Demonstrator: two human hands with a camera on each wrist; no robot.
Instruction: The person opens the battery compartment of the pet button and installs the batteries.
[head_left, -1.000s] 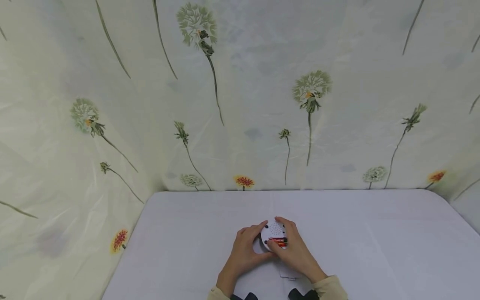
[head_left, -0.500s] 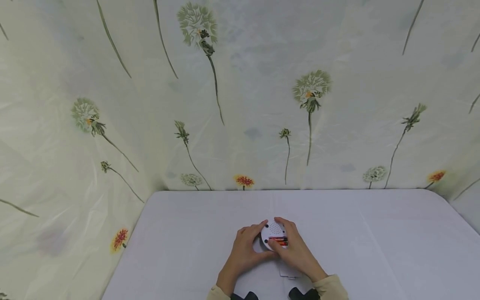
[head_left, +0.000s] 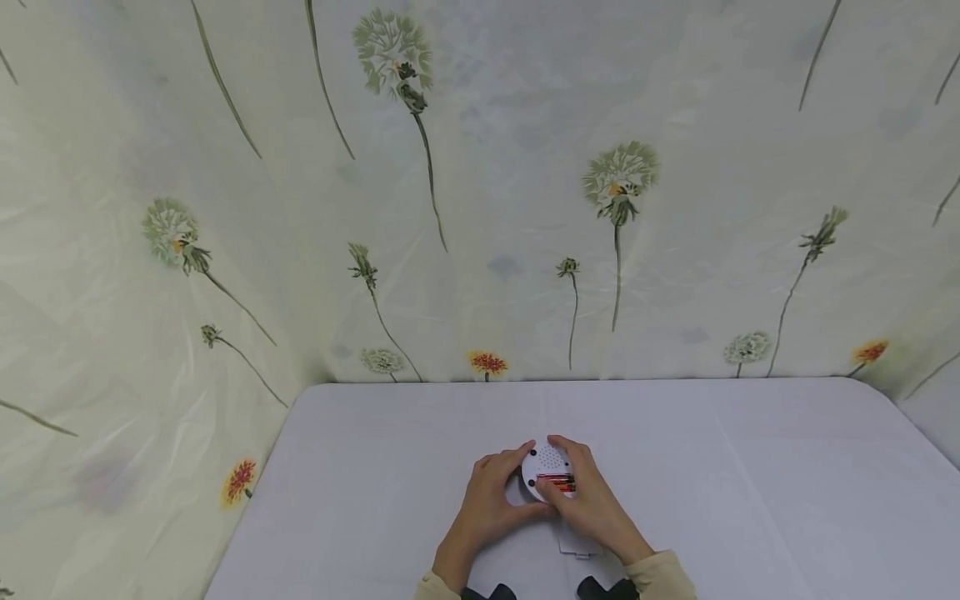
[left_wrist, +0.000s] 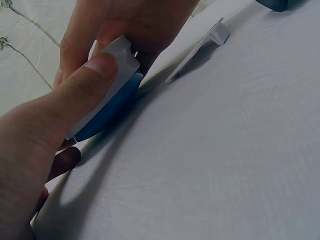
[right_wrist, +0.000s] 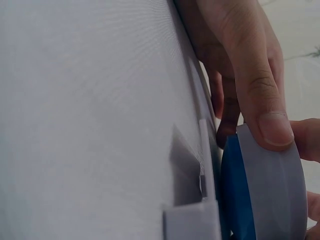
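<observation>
hands, left [head_left: 486,500] and right [head_left: 592,504], each grip pinching round white-and-blue plastic device [head_left: 547,468] on smooth white cloth [head_left: 750,483]

The table [head_left: 750,483] lies bare to the left, right and far side of the hands, so a hand can pass freely there up to the curtain [head_left: 510,208], which closes off the back and left edge. Near the middle front, the left hand [head_left: 487,508] and right hand [head_left: 592,504] close in around the disc [head_left: 547,467] from both sides. The cover [head_left: 577,546] lies flat just behind the right hand, toward the person, partly under it, blocking that near strip
</observation>
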